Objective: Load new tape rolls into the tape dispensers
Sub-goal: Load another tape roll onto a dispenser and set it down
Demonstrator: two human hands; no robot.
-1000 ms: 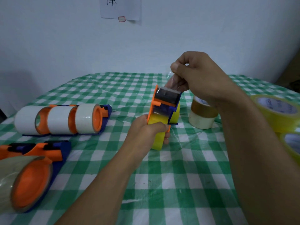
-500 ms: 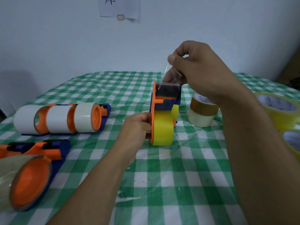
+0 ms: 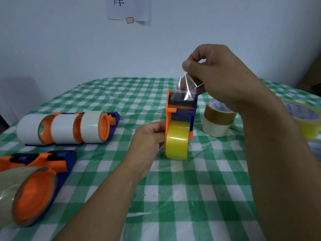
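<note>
One orange-and-blue dispenser (image 3: 180,111) stood upright on the checked worktop (image 3: 191,188), with a yellow tape roll (image 3: 177,143) seated in its lower end. The left hand (image 3: 147,136) gripped the dispenser's side beside the roll. The right hand (image 3: 217,75) pinched the clear tape end (image 3: 186,82) just above the dispenser's top. Two stacked rolls (image 3: 217,122) stood just beside it, on the right.

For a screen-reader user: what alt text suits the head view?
A person's right hand pinches a clear tape end above an orange-and-blue dispenser holding a yellow roll; the left hand grips its side, on a green checked tablecloth.
</note>
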